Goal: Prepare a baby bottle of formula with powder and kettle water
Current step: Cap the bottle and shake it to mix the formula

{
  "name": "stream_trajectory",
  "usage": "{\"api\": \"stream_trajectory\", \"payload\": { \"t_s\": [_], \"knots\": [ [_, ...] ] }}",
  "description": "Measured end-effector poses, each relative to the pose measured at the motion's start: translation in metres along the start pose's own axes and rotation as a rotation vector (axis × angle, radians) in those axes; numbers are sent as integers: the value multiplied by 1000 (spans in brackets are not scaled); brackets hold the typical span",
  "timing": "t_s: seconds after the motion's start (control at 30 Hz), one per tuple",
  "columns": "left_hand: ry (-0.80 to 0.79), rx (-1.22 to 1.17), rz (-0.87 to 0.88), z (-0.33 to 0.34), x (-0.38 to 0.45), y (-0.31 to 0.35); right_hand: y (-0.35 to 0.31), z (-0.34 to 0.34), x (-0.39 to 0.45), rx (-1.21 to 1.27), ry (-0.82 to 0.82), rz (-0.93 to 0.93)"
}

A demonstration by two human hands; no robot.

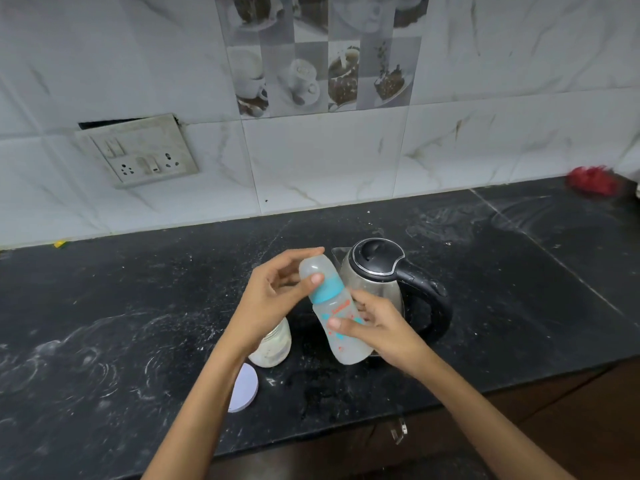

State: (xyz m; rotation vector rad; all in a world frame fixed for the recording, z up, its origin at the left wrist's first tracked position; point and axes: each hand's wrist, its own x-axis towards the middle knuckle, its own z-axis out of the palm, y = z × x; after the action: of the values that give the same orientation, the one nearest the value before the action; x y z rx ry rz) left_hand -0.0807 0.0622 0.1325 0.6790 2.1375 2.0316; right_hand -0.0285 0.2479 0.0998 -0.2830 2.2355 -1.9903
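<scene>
A clear baby bottle (pixel 341 327) with a blue collar and a frosted cap is tilted in the air over the black counter (pixel 138 306). My right hand (pixel 377 327) grips its body. My left hand (pixel 273 296) holds the cap end between thumb and fingers. Just behind stands a steel kettle (pixel 377 271) with a black lid and handle. A glass jar of white powder (pixel 272 348) stands open under my left wrist, partly hidden. Its round white lid (pixel 244 388) lies flat near the counter's front.
The counter is streaked with white powder smears. A wall socket plate (pixel 138 150) sits on the tiled wall at the left. A red cloth (pixel 592 180) lies at the far right. A cabinet latch (pixel 400 431) hangs below the counter's front edge.
</scene>
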Motion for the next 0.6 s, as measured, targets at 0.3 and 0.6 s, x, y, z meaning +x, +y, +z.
{"api": "stream_trajectory", "payload": {
  "t_s": [0.3,0.6],
  "knots": [
    [-50,-50,-9,1,7,-3,5,-3,-5,112,10,45],
    [-214,-201,-90,-1,8,-6,5,-1,-6,666,-159,236]
  ]
}}
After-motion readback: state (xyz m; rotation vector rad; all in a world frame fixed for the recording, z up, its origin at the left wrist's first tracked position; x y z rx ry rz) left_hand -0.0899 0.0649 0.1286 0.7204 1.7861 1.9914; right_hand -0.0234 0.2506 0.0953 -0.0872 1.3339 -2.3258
